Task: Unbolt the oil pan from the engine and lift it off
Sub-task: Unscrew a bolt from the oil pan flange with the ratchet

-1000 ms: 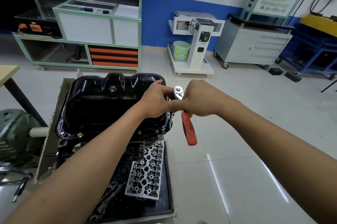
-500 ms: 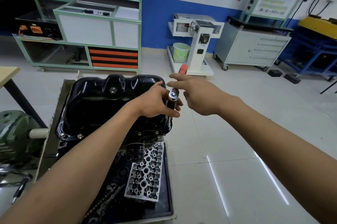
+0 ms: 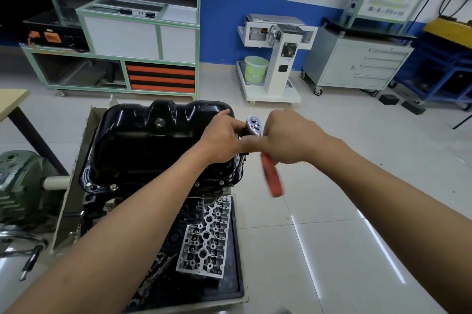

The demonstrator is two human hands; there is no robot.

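A glossy black oil pan (image 3: pixel 143 145) sits upside down on the engine (image 3: pixel 178 214), with bolts along its near flange (image 3: pixel 196 183). Over the pan's right edge stands a ratchet wrench (image 3: pixel 255 126) with a chrome head and a red handle (image 3: pixel 271 176), its extension reaching down to the flange. My left hand (image 3: pixel 222 137) grips the extension just under the head. My right hand (image 3: pixel 288 137) holds the upper part of the handle, which is blurred and points down toward me.
An aluminium cylinder head (image 3: pixel 207 242) lies in the black tray (image 3: pixel 236 250) below the engine. A green motor (image 3: pixel 18 186) stands at the left, a wooden table corner (image 3: pixel 10 101) beyond it. Cabinets and a white machine stand (image 3: pixel 278 58) line the far wall. Tiled floor lies to the right.
Half a second ago my right hand was open and off the handle, which pointed away. Now it holds the handle again, swung back toward me. My left hand stays on the extension.
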